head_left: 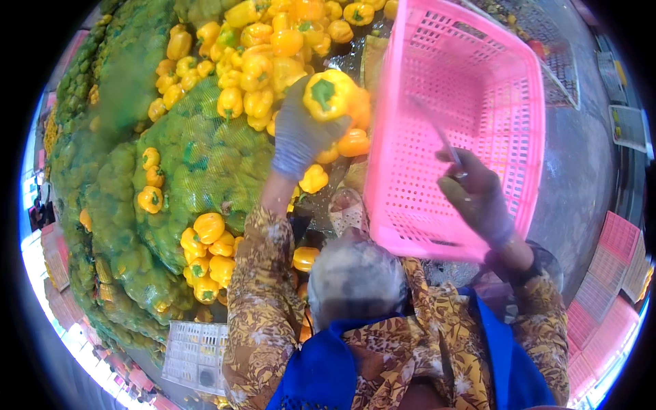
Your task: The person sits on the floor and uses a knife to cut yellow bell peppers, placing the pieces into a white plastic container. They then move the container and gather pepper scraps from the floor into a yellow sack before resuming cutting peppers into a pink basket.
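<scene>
My left hand (299,133), in a grey knit glove, is closed round a yellow bell pepper (326,94), its green stem end turned up. An orange-yellow pepper (359,108) sits right against it; whether the hand holds that one too, I cannot tell. Over the large pink plastic crate (380,171), my right hand (476,197), also gloved, grips a small knife (444,138) whose thin blade points up and left, partly blurred. A heap of yellow peppers (258,68) lies just beyond my left hand. An orange pepper (353,143) rests below the held one.
Green mesh sacks (205,157) packed with peppers fill the left side. More loose yellow peppers (208,253) lie near my left forearm. A white crate (196,355) stands at lower left, and pink crates (601,290) are stacked at far right beyond the grey floor (574,171).
</scene>
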Motion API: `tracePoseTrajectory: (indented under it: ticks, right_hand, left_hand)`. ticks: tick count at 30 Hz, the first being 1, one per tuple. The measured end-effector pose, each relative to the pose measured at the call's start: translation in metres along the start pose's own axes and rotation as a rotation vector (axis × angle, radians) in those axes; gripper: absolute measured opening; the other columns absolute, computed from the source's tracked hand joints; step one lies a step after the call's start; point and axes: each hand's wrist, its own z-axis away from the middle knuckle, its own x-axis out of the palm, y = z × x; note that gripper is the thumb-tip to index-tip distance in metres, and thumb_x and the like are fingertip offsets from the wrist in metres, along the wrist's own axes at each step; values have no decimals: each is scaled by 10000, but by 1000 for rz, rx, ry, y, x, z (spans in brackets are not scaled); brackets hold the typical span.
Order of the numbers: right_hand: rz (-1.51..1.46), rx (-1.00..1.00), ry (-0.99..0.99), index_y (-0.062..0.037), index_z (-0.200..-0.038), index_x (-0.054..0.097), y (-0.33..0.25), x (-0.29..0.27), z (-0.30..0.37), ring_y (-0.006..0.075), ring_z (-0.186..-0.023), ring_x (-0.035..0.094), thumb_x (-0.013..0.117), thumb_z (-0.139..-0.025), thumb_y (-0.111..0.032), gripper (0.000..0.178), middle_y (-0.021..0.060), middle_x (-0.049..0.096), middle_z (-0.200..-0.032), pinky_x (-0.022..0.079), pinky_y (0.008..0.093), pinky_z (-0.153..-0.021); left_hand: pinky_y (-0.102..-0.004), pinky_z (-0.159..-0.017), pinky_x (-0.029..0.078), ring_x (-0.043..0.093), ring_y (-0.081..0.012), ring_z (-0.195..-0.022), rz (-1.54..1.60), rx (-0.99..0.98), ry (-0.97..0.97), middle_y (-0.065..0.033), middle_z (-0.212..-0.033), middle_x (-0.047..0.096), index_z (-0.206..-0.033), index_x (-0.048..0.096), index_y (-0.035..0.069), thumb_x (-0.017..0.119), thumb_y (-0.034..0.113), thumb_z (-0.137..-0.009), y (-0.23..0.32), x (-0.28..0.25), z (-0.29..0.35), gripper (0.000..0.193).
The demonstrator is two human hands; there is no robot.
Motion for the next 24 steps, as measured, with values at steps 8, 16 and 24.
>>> tracePoseTrajectory:
  ticks: [8, 16, 24]
  right_hand:
    - [-58, -277, 291, -36, -1082, 552, -14, 9, 32, 237, -633, 601, 626, -803, -55, 289, 152, 576, -764, 485, 330, -564]
    - [-57, -349, 473, -40, -1035, 530, 0, -14, 50, 380, -733, 605, 586, -816, -58, 226, 211, 592, -816, 498, 408, -598]
    - [-285, 36, -262, -29, -889, 554, 2, -67, 43, 162, -477, 544, 561, -853, -209, 184, 90, 595, -655, 430, 320, -427]
  left_hand:
    - [-299, -830, 509, 579, -165, -950, -25, 189, -126, -108, -1042, 569, -1114, 446, -6, 860, 168, -590, 137, 25, 22, 690]
    - [-301, -719, 517, 604, -153, -815, -395, 201, -81, -92, -894, 601, -1011, 471, 33, 833, 189, -597, 209, 69, 37, 572]
    - [-337, -685, 513, 625, -241, -751, -669, 543, 83, -138, -883, 607, -1010, 530, 25, 819, 244, -552, 213, 104, 56, 584]
